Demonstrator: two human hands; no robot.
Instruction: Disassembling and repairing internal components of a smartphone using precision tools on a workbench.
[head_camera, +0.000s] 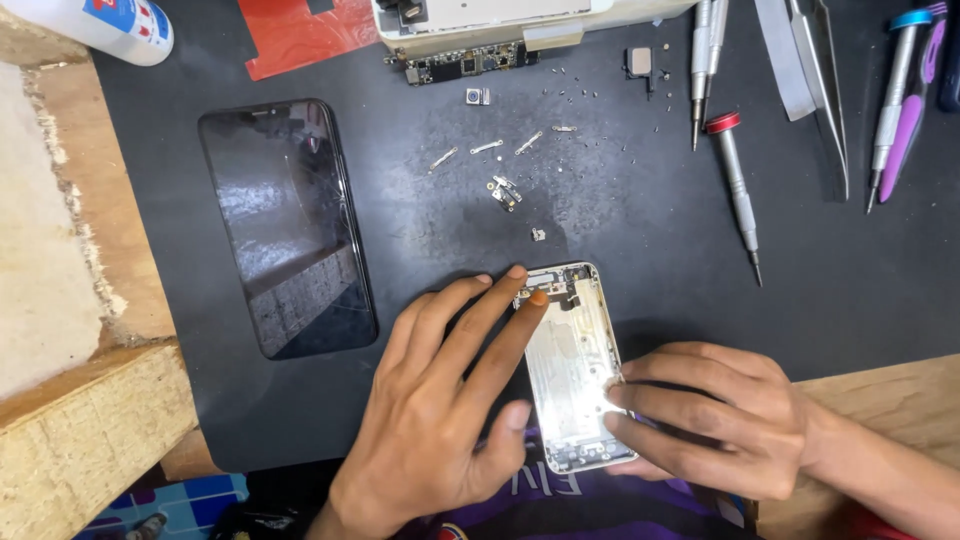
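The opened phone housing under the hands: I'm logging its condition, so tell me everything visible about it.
The phone housing is a silvery, metal-looking shell lying flat, open side up, on the black mat near its front edge. Its inside looks mostly stripped, with small parts left at the top end. The left hand presses fingertips on that top corner; the right hand steadies the right edge.

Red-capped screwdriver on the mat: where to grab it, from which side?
Take the red-capped screwdriver by its silver shaft just below the cap, coming from above. It lies flat on the black mat, tip toward the person, with bare mat on both sides, so a pinch grip across the shaft looks unobstructed.
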